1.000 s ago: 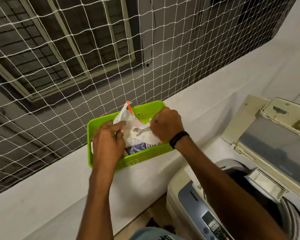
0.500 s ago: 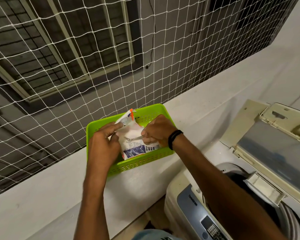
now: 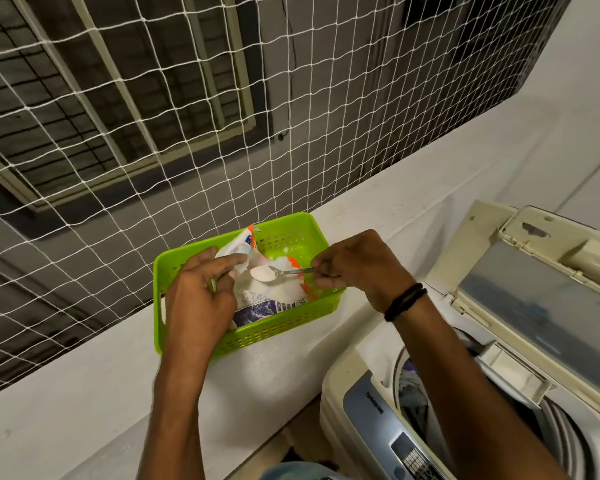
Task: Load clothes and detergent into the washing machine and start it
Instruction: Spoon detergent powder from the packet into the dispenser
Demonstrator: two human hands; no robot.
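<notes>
White knotted safety net (image 3: 326,109) spanning ten to one o'clock, grey outer wall (image 3: 312,57) behind it, barred window with cream frame (image 3: 125,84) at ten o'clock, white parapet ledge (image 3: 84,393) crossing seven to two o'clock, dim even light

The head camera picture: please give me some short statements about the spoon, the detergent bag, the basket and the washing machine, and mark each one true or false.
1. The right hand holds a spoon with white powder in its bowl. True.
2. The detergent bag lies on the floor beside the machine. False: it sits inside the green basket on the white ledge.
3. The left hand grips the bag at its opening. True.
4. The lid of the washing machine is shut. False: it stands open, and laundry shows in the drum.
5. The spoon is over the drum. False: it is over the open bag, in the basket.
</notes>
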